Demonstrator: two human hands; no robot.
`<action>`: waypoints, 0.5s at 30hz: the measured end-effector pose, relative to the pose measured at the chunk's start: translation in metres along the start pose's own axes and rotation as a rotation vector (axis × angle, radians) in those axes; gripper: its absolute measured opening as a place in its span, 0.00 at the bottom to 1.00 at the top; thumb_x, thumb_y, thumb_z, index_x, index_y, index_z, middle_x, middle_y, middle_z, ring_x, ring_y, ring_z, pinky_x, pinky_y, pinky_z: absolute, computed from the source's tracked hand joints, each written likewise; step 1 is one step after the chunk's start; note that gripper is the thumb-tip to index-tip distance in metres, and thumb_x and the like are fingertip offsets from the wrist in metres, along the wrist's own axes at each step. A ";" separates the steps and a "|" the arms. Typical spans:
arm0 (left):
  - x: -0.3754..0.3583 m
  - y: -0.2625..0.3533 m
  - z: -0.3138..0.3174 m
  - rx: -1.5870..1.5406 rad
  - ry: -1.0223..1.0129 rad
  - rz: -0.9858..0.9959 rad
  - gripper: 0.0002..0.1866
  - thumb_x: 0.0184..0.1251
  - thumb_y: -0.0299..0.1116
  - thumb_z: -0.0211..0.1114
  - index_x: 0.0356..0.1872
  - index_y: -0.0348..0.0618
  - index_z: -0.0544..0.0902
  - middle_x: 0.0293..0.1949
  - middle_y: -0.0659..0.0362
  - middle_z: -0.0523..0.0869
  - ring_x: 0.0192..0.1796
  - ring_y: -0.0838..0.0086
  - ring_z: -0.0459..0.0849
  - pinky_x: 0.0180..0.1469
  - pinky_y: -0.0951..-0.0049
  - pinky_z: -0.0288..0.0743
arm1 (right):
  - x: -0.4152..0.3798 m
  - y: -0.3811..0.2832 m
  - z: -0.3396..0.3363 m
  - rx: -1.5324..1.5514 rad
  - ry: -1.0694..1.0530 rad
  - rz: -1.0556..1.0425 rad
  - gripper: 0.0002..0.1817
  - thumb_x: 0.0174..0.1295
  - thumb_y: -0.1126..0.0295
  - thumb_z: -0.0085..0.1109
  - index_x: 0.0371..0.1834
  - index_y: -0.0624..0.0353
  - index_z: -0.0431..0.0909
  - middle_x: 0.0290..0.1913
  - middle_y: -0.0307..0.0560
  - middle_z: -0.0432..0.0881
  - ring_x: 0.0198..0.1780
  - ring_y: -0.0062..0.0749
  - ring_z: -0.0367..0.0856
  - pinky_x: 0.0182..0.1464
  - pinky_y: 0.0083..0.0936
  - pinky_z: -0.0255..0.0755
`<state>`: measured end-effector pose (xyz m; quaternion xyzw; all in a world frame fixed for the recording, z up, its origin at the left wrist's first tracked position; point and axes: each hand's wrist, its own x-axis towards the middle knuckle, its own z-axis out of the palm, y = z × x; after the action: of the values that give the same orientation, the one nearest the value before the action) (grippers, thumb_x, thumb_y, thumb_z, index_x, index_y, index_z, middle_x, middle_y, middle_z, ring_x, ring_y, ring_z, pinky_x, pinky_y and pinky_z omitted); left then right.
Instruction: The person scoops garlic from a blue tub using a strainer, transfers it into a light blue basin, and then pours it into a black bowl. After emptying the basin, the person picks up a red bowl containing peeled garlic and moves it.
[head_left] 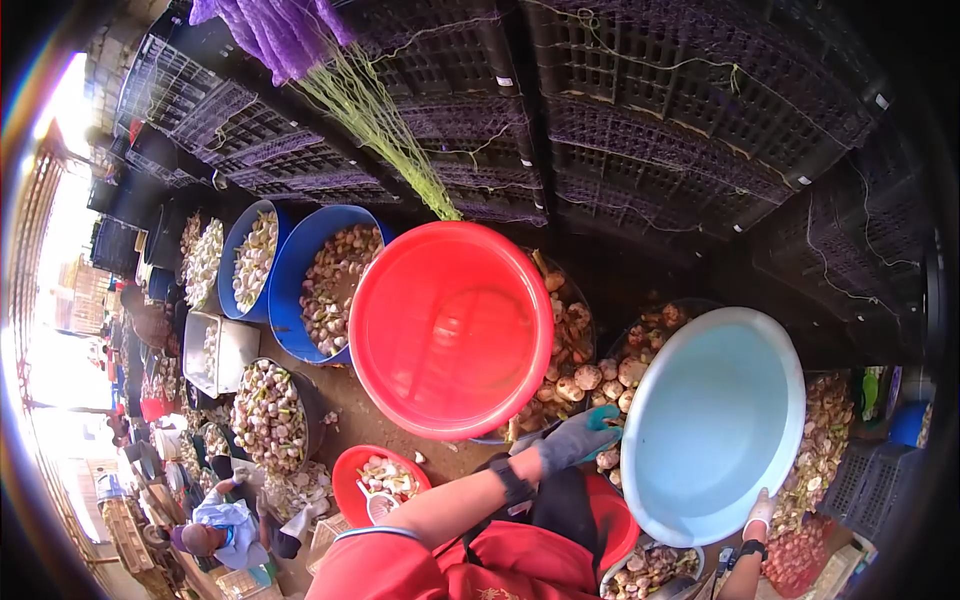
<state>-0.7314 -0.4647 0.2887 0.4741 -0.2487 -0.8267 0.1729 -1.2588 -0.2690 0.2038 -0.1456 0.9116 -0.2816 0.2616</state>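
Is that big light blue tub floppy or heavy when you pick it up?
The light blue tub is probably light for its size, as I see nothing inside. It's likely quite stiff, because its rim keeps a smooth curve where the right hand holds it. Being round, it might roll if stood on edge.

Crates (650, 130): behind everything
Net bag (270, 35): before the crates, above Middle basin
Middle basin (450, 330): between Paired tubs and Right basin
Paired tubs (285, 300): left of Middle basin, garlic (340, 285) in both
Right basin (715, 425): right of Middle basin
Front basin (345, 485): before Middle basin, garlic in it
Far left: probably more garlic, though glare blurs it
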 end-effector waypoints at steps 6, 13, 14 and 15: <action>0.066 0.002 0.025 0.441 0.121 0.318 0.19 0.67 0.41 0.64 0.52 0.38 0.75 0.38 0.58 0.81 0.38 0.75 0.78 0.41 0.69 0.77 | 0.003 0.016 0.002 0.095 -0.082 0.045 0.26 0.70 0.64 0.49 0.66 0.69 0.64 0.58 0.54 0.76 0.55 0.40 0.75 0.62 0.32 0.67; 0.135 0.036 0.012 0.721 0.259 0.265 0.21 0.63 0.37 0.67 0.54 0.42 0.73 0.29 0.61 0.80 0.23 0.77 0.75 0.24 0.74 0.73 | -0.053 -0.046 0.018 0.203 0.069 0.065 0.13 0.62 0.71 0.58 0.48 0.65 0.74 0.39 0.47 0.82 0.40 0.32 0.79 0.46 0.33 0.74; 0.141 0.041 0.015 0.677 0.245 0.360 0.23 0.63 0.36 0.67 0.56 0.42 0.72 0.31 0.60 0.80 0.27 0.77 0.76 0.27 0.74 0.75 | -0.053 -0.043 0.020 0.186 0.108 0.032 0.12 0.61 0.71 0.60 0.45 0.65 0.75 0.37 0.48 0.82 0.39 0.32 0.79 0.45 0.32 0.74; 0.142 0.050 0.021 0.663 0.289 0.345 0.24 0.62 0.36 0.67 0.58 0.41 0.72 0.35 0.58 0.81 0.29 0.78 0.77 0.29 0.75 0.75 | -0.051 -0.041 0.024 0.174 0.129 -0.004 0.12 0.60 0.70 0.61 0.43 0.65 0.76 0.35 0.48 0.82 0.38 0.32 0.80 0.43 0.32 0.74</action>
<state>-0.8170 -0.5746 0.2276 0.5669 -0.5512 -0.5850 0.1802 -1.1984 -0.2913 0.2308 -0.1058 0.8984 -0.3689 0.2136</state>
